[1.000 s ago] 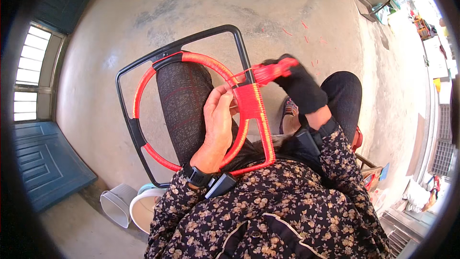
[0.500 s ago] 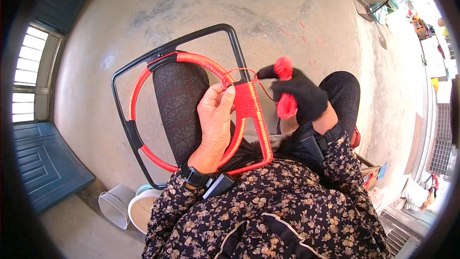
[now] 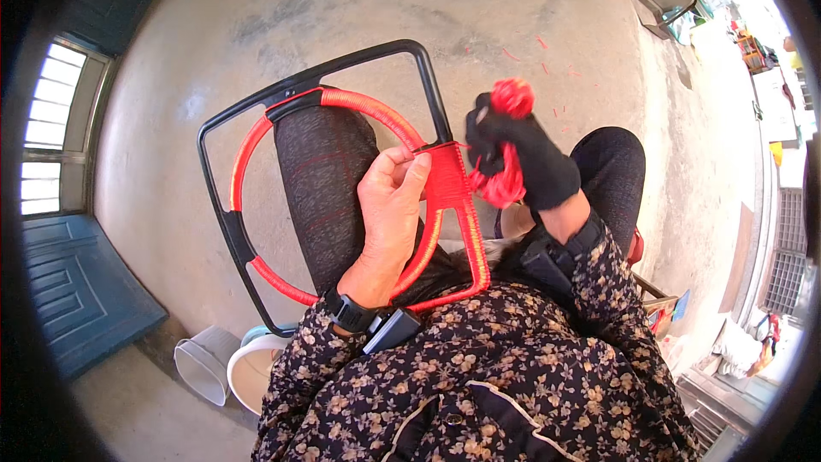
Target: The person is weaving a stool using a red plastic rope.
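The left hand [image 3: 392, 214] pinches a frame [image 3: 446, 178] lying over the left thigh [image 3: 318, 197]; the gloved right hand [image 3: 539, 158] clamps red cord [image 3: 512, 97] — ring [image 3: 368, 105] mostly wound in red, top bar [image 3: 363, 57] and left bar [image 3: 215, 180] bare black.

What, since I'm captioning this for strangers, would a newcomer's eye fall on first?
Probably the black frame, partly wrapped in glossy red cord, held over the left leg by the bare left hand. Next comes the red bundle in the black-gloved right hand, just right of the frame. Farther out, a blue panel stands out, lower left.
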`<state>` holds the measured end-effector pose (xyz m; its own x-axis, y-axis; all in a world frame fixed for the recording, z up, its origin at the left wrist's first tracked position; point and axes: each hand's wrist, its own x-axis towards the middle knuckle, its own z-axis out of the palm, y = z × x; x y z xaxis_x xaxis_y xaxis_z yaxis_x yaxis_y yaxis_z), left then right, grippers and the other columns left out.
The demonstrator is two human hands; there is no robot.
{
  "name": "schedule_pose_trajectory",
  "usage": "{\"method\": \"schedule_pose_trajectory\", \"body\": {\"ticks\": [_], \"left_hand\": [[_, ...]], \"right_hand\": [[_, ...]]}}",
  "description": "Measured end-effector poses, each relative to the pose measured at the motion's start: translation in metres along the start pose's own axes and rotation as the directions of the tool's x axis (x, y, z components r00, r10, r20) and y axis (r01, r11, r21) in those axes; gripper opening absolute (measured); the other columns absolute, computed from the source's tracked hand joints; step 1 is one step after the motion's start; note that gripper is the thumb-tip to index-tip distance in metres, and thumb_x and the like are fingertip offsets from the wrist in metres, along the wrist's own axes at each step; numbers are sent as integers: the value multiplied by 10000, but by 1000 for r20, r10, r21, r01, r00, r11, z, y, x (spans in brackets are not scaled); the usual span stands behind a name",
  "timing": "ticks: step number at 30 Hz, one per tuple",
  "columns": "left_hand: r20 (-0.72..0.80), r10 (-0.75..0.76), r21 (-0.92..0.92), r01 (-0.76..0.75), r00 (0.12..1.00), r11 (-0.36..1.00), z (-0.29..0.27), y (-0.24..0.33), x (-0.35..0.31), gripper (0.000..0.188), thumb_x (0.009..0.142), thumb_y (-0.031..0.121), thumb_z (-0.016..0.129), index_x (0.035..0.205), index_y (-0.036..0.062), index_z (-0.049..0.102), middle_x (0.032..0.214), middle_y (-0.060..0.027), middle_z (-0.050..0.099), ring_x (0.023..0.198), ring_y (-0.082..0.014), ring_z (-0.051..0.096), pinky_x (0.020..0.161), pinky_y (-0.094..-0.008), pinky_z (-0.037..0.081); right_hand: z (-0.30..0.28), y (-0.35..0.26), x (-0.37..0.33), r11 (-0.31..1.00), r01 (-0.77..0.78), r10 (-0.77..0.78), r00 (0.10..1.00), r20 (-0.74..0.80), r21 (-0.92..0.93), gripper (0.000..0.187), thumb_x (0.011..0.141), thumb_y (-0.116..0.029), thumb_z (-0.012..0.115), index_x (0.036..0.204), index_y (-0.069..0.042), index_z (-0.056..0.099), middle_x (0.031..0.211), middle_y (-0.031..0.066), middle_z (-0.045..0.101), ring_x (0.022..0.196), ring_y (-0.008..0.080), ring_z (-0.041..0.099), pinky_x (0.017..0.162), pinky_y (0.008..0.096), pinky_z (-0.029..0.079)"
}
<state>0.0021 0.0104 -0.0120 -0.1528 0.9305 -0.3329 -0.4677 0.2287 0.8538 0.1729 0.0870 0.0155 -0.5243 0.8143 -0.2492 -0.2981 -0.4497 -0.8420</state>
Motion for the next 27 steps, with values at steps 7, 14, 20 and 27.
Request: {"method": "schedule_pose_trajectory", "body": {"ticks": [7, 14, 20, 27], "left_hand": [[59, -14, -46, 17, 998, 999, 0, -6, 3, 139, 906, 92, 598, 1016, 11, 571, 882, -17, 638, 747, -60, 583, 661, -218, 476], [357, -212, -137, 276, 910, 952, 7, 2, -6, 205, 928, 162, 559, 1083, 27, 555, 971, -133, 647, 848, -226, 651, 740, -354, 543], [334, -207, -111, 257, 919, 960, 8, 1, -6, 224, 944, 186, 529, 1092, 20, 548, 990, -136, 642, 858, -223, 646, 766, -359, 535], [38, -151, -213, 156, 988, 965, -7, -2, -4, 252, 956, 201, 412, 1083, 48, 568, 966, -55, 644, 821, -158, 615, 732, -272, 488]], "right_hand": [[10, -23, -19, 990, -46, 30, 992, -125, -131, 158, 839, -215, 629, 840, -65, 580, 659, 14, 561, 555, 110, 538, 517, 257, 438], [-135, -83, -46, 943, 316, -321, 789, -523, -102, 356, 909, -355, 543, 1063, -37, 582, 848, 68, 609, 674, 156, 547, 625, 290, 459], [-280, -107, -161, 905, 414, -388, 718, -577, -93, 343, 909, -321, 550, 1066, -20, 600, 803, 63, 619, 691, 182, 576, 630, 307, 476], [-43, -15, -41, 414, -43, 248, 966, 67, -909, 461, 777, -309, 686, 1128, -31, 578, 960, 140, 667, 900, 241, 633, 815, 347, 480]]}}
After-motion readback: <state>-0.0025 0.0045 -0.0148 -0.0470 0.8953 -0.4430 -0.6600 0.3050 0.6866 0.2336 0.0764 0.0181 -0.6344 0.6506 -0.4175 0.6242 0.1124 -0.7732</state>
